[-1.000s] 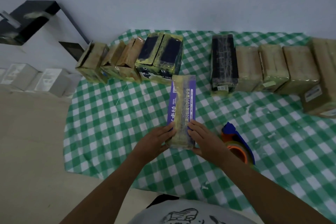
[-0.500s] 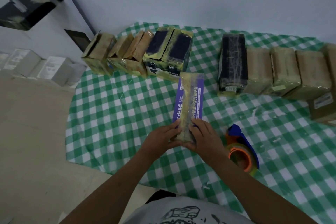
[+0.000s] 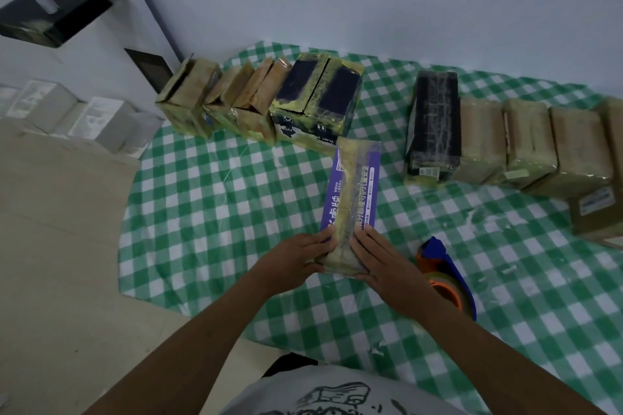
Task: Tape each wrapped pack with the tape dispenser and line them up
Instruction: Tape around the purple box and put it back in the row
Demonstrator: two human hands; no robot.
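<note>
The fingers of the left hand (image 3: pixel 296 256) and of the right hand (image 3: pixel 381 261) grasp the near end of the purple pack (image 3: pixel 354 192), one hand at each side. The pack is long, flat and glossy, with a strip of yellowish tape along its middle. It points toward the gap in the row of taped packs (image 3: pixel 317 94), which are boxy, some tan and some dark. Under it is the checked cloth (image 3: pixel 209 212), green and white, smooth, with some creases. The tape dispenser (image 3: pixel 448 266), blue and orange, lies beside the right wrist, partly hidden by the forearm. The rightmost packs are cut off by the edge. The print on the pack is not readable.
</note>
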